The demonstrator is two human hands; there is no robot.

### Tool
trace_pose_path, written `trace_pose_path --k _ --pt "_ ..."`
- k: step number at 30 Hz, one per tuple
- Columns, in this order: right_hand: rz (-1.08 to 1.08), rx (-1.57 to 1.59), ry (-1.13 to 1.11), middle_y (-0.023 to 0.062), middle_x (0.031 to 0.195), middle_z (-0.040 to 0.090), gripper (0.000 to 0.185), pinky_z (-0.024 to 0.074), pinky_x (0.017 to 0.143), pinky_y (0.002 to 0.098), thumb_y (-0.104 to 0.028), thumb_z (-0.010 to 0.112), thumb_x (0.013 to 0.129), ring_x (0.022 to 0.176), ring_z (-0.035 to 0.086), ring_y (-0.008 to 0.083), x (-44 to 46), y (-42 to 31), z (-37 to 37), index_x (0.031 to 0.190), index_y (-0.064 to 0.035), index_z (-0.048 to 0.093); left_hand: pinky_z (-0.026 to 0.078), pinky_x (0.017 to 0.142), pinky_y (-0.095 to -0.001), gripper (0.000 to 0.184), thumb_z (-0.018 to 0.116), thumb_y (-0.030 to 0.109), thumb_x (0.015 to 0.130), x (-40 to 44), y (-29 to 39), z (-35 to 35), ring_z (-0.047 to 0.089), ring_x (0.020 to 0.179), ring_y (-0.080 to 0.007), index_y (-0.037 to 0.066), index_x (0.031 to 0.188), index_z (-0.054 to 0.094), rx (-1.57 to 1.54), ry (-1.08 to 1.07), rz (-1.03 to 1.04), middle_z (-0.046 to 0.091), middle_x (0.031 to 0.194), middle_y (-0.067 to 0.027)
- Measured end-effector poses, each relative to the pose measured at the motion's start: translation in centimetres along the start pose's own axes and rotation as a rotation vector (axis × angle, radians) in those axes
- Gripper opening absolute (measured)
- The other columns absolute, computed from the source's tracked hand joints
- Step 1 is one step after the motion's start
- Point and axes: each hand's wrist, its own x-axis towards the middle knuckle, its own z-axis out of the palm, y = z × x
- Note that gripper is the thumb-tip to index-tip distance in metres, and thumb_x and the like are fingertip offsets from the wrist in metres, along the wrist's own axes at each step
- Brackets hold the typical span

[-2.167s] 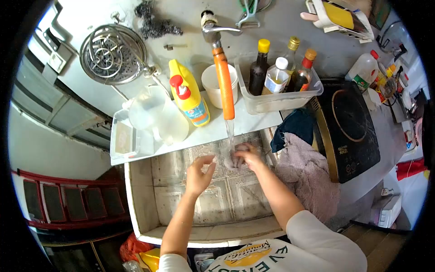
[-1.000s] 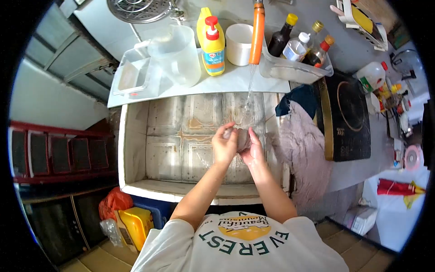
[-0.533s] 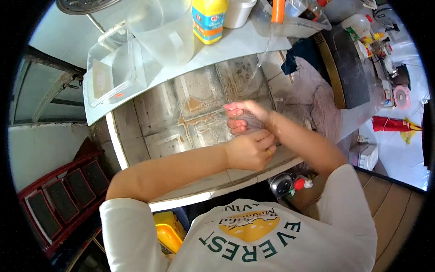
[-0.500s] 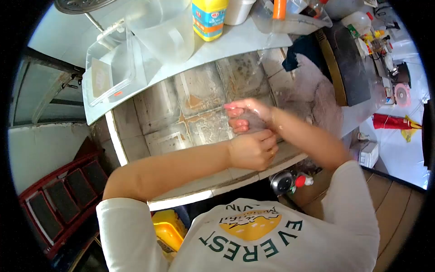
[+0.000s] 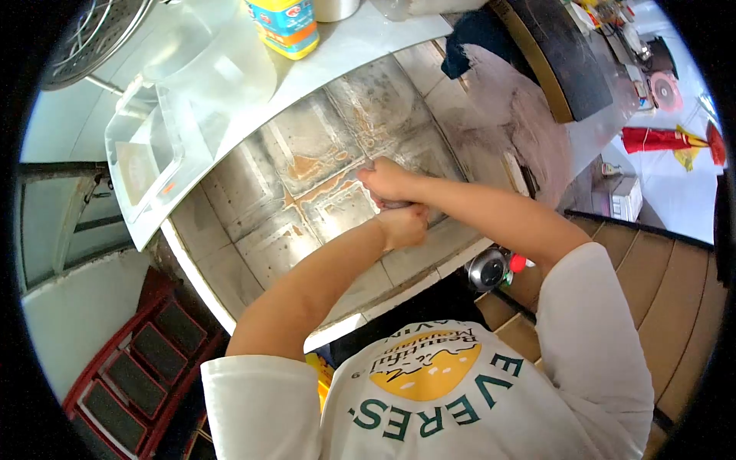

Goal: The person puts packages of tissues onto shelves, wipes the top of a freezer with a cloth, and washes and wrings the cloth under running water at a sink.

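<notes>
My left hand (image 5: 404, 228) is closed in a fist, knuckles up, over the wet tiled counter (image 5: 326, 161). Just beyond it, my right hand (image 5: 387, 181) curls its fingers inward, the two hands almost touching. A small greyish-pink patch shows between them, too little to name, and the palms and most fingertips are hidden. The tiles below are wet, with brown stains along the grout lines.
Behind the tiles, a white ledge holds a clear tub (image 5: 149, 157), a translucent pitcher (image 5: 222, 69) and a yellow bottle (image 5: 285, 27). A dark box (image 5: 556, 57) stands at right, beside a pinkish translucent mesh-like heap (image 5: 529, 146). A metal pot (image 5: 487, 270) is below the counter edge.
My hands have drawn closer together, and my right fingers, spread before, are now curled in. The view has shifted and turned, so the ledge things appear further left and higher.
</notes>
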Motion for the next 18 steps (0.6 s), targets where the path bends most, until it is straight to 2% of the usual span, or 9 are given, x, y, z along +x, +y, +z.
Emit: trace_pose_path --k 1,4,7,9,14,16,17,18 --pt "0.028 0.044 0.004 0.0178 0.055 0.056 0.041 0.0474 0.050 0.0372 -0.027 0.045 0.080 0.049 0.058 0.0249 -0.2 0.3 0.4 0.064 0.0092 0.054 0.040 0.081 -0.0372 0.024 0.053 0.024 0.060 -0.1 0.4 -0.1 0.055 0.087 -0.0256 0.007 0.070 0.067 -0.006 0.004 0.017 0.062 0.085 -0.0076" --pt "0.088 -0.022 0.018 0.0168 0.052 0.056 0.041 0.0482 0.053 0.0372 -0.028 0.045 0.080 0.049 0.058 0.0265 -0.9 1.0 1.4 0.061 0.0073 0.056 0.039 0.078 -0.0355 0.021 0.054 0.024 0.064 -0.4 1.2 -0.4 0.055 0.084 -0.0241 0.010 0.073 0.067 0.091 0.027 -0.016 0.063 0.085 -0.0056" --pt "0.012 -0.101 0.109 0.0152 0.050 0.056 0.043 0.0483 0.056 0.0373 -0.029 0.044 0.081 0.050 0.059 0.0269 -1.5 1.9 2.5 0.058 0.0055 0.056 0.039 0.080 -0.0360 0.023 0.053 0.024 0.066 -0.5 2.1 -0.7 0.055 0.087 -0.0251 0.008 0.078 0.067 0.058 0.009 0.042 0.062 0.088 -0.0065" --pt "0.028 -0.073 0.143 0.0151 0.051 0.057 0.042 0.0482 0.057 0.0373 -0.029 0.043 0.081 0.050 0.059 0.0265 -1.7 2.4 3.4 0.058 0.0048 0.057 0.037 0.086 -0.0425 0.026 0.052 0.025 0.064 -0.6 3.0 -0.4 0.053 0.095 -0.0283 0.009 0.078 0.068 -0.039 -0.047 0.047 0.060 0.094 -0.0101" --pt "0.050 -0.035 0.180 0.0152 0.052 0.057 0.040 0.0479 0.057 0.0377 -0.027 0.042 0.080 0.050 0.059 0.0265 -2.2 2.3 4.4 0.061 0.0051 0.057 0.035 0.088 -0.0413 0.027 0.051 0.025 0.064 -1.3 4.6 0.4 0.052 0.095 -0.0279 0.008 0.078 0.068 -0.004 0.005 -0.025 0.060 0.093 -0.0087" --pt "0.036 0.071 0.051 0.0137 0.048 0.055 0.035 0.0475 0.053 0.0377 -0.027 0.044 0.080 0.043 0.055 0.0270 -1.8 2.2 4.1 0.066 0.0024 0.058 0.035 0.088 -0.0403 0.028 0.051 0.025 0.064 -1.7 4.4 -0.7 0.052 0.095 -0.0273 0.007 0.077 0.067 0.028 0.012 -0.060 0.060 0.092 -0.0081" --pt "0.027 0.079 0.069 0.0137 0.048 0.055 0.035 0.0475 0.053 0.0377 -0.027 0.044 0.080 0.043 0.055 0.0270 -2.3 1.6 3.4 0.066 0.0024 0.058 0.037 0.086 -0.0377 0.025 0.052 0.023 0.063 -1.9 3.7 -2.3 0.052 0.095 -0.0260 0.006 0.075 0.066 0.022 0.014 -0.083 0.060 0.090 -0.0073" --pt "0.012 0.265 -0.074 0.0151 0.058 0.057 0.036 0.0462 0.053 0.0359 -0.031 0.047 0.079 0.052 0.056 0.0247 -2.8 1.0 2.7 0.067 0.0015 0.056 0.039 0.084 -0.0352 0.023 0.053 0.022 0.062 -2.2 3.2 -4.0 0.053 0.094 -0.0247 0.005 0.072 0.065 0.013 0.013 -0.107 0.060 0.089 -0.0064"
